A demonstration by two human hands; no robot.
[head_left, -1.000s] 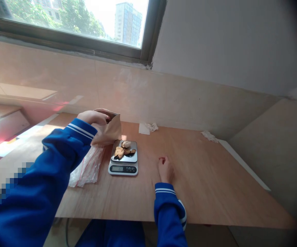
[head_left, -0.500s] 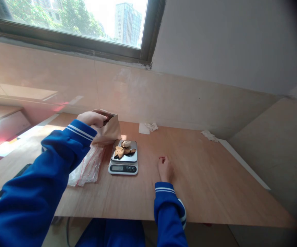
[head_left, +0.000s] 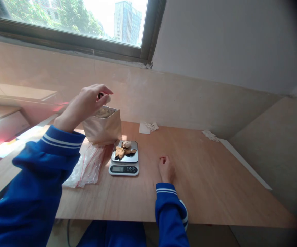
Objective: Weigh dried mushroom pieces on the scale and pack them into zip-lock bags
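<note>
My left hand (head_left: 86, 100) is raised just above the mouth of a brown paper bag (head_left: 103, 129), its thumb and fingers closed round what looks like a dried mushroom (head_left: 108, 98), mostly hidden by the fingers. Inside the bag, more pale pieces show near the top. Right of the bag stands a small digital kitchen scale (head_left: 116, 169), its display too faint to read. Several dried mushrooms (head_left: 124, 151) lie on its metal plate. My right hand (head_left: 167, 168) rests on the tabletop to the right of the scale, fingers curled in a loose fist with nothing seen in them.
Clear plastic zip bags (head_left: 88, 166) lie left of the scale, partly behind my left sleeve. A white card (head_left: 144, 128) and crumpled tissue (head_left: 152, 127) are by the wall, with another tissue (head_left: 210, 135) farther right. The wooden table (head_left: 205, 185) meets the wall below a window.
My left hand has come up out of the paper bag and now holds a dried mushroom over its opening. My right hand and the scale's load look the same.
</note>
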